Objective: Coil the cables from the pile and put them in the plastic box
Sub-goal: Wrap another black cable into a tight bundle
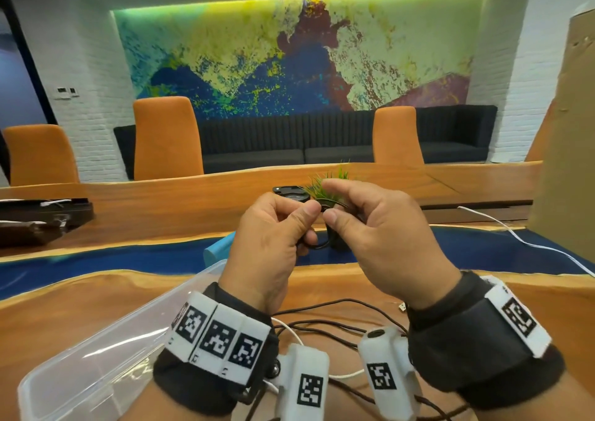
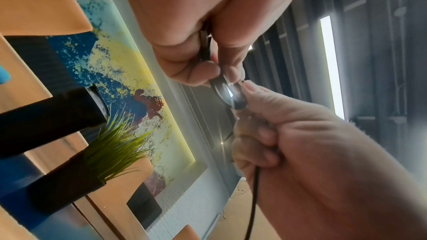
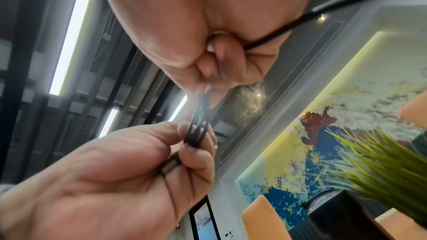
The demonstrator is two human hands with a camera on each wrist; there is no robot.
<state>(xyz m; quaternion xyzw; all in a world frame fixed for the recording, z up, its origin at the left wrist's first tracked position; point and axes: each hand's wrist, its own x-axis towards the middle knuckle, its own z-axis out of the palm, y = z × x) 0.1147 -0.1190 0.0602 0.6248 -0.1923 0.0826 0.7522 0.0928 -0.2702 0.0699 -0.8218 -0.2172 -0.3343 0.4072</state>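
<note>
I see my left hand (image 1: 273, 237) with fingers (image 3: 196, 158) curled tight, pinching several loops of the black cable (image 3: 198, 130). My right hand (image 1: 376, 234) pinches that same cable narrowly between thumb and fingers (image 2: 254, 90). The clear plastic box (image 1: 96, 356) sits on the desk (image 1: 80, 304) at lower left; I cannot tell what it contains. Both hands are raised together above the cable pile (image 1: 341, 324).

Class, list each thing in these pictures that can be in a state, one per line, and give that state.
black cable: partly coiled, held up between both hands
left hand: grips the coil
right hand: pinches the cable
plastic box: open, no lid on it, no coiled cable seen inside
cable pile: loose on the table, uncoiled
</note>
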